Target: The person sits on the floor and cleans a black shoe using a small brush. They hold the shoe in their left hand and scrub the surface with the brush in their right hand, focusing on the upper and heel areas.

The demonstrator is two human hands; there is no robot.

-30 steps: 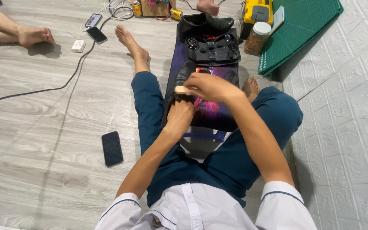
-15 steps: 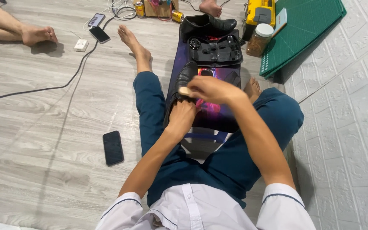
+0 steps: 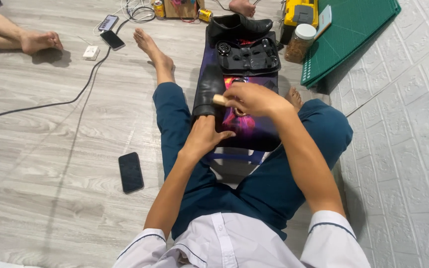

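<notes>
On the grey wooden floor (image 3: 50, 164) a phone (image 3: 130, 171) lies. The left hand (image 3: 202, 141) goes into a black shoe (image 3: 208, 92) on the lap; the right hand (image 3: 254, 99) grasps what seems a brush (image 3: 219, 100) against it. Its mate (image 3: 239, 24) waits beyond, apparently untouched.

Dark-screened phone (image 3: 130, 171) on the floor by the left knee, two more phones (image 3: 110, 31) — far off, white-lidded jar (image 3: 302, 42)

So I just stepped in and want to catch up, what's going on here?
A person sits on the floor with a black shoe on a dark mat across their legs. The left hand steadies the shoe while the right hand holds a small brush against it. A second shoe lies beyond a black tray.
</notes>
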